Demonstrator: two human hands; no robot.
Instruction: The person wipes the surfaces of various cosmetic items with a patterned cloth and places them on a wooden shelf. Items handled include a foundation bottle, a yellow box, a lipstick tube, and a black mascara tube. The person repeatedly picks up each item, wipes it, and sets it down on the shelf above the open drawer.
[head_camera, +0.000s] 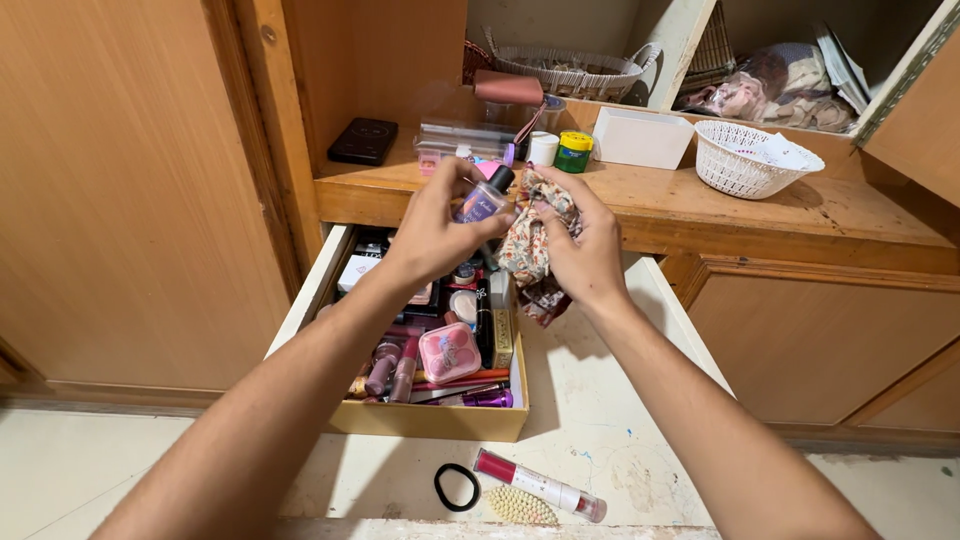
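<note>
The left hand (432, 232) is closed around a small purple bottle (483, 201) with a black cap. It holds the bottle up in the air, above the far end of the open drawer (300, 310) and just in front of the wooden shelf (700, 205). The bottle leans a little to the right. It could slip out of the fingers if the rubbing pushes too hard, and then it would fall into the yellow box (430, 418) full of make-up below. The pink round case (449, 352) and the little tubes in the box could get knocked about.

The left arm comes up from the near left and the wrist bends in toward the middle.

The right hand (583, 250) is closed on a flowery cloth (528, 250). The cloth touches the bottle on its right side. A loose end hangs down toward the drawer. That end could catch on things in the box and drag them.

The right arm comes up from the near right, and its fingers curl over the top of the cloth.

Near the front of the drawer lie a black hair band (457, 487), a small brush (520, 506) and a red and white tube (540, 485).
</note>
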